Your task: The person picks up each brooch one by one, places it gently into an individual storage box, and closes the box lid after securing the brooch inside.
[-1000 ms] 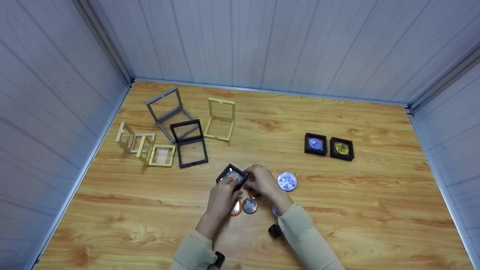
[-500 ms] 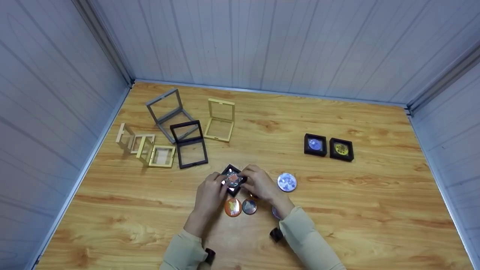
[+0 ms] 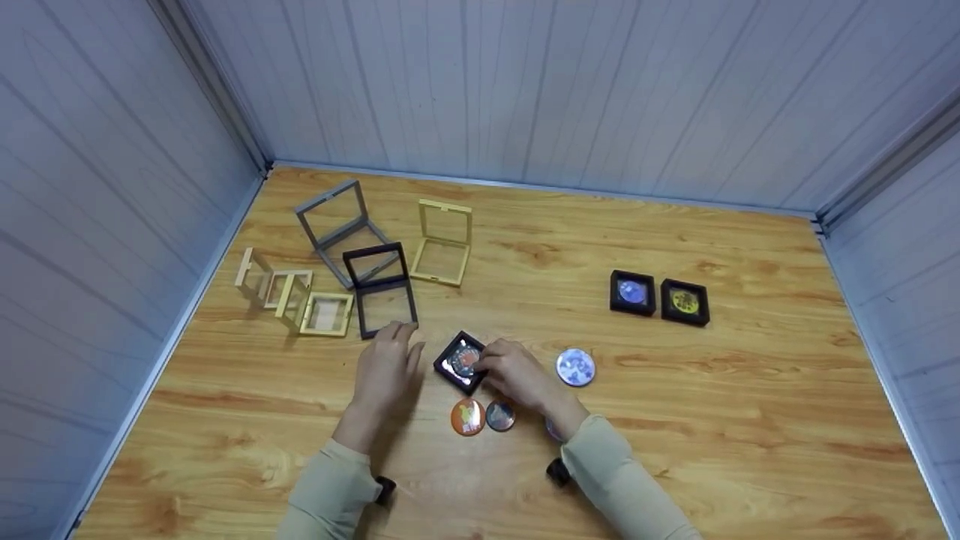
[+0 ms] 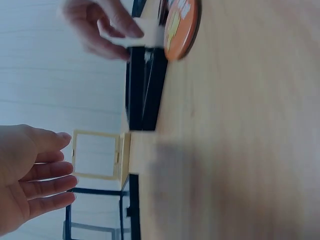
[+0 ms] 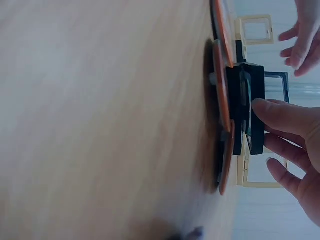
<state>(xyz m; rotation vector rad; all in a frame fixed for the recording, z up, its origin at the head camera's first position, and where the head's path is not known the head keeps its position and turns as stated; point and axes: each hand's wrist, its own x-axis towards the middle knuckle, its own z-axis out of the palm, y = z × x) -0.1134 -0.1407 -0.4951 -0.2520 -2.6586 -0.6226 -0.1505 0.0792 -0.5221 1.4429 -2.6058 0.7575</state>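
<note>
Item: small case point(image 3: 449, 351), black, square, set cornerwise before you near the middle of the table point(image 3: 765, 427). Contains a dark badge point(image 3: 465, 361) with a reddish centre.

Item: your right hand point(image 3: 519, 372), grasping the small case by its right corner, thumb on the side nearer you, fingers behind.

Item: your left hand point(image 3: 383, 370), released, fingers loosely extended and apart from the small case; it hovers to the left, nearest the black frame point(image 3: 382, 283).

Loose badges, round: one orange point(image 3: 468, 417) and one blue-grey point(image 3: 500, 415), just beside each other on your side of the small case; one blue-and-white point(image 3: 575, 367), right of your right hand; one purplish point(image 3: 552, 429), mostly hidden by your right wrist.

Filled cases, black, two, beside each other at your far right: one with a blue badge point(image 3: 632, 292), one with a yellow badge point(image 3: 685, 301).

Frames, standing unfolded at your left: the black one; one grey point(image 3: 343, 231), behind it; one tall yellow point(image 3: 445, 241); one small yellow point(image 3: 324, 332); one cream point(image 3: 245, 268), leftmost.
</note>
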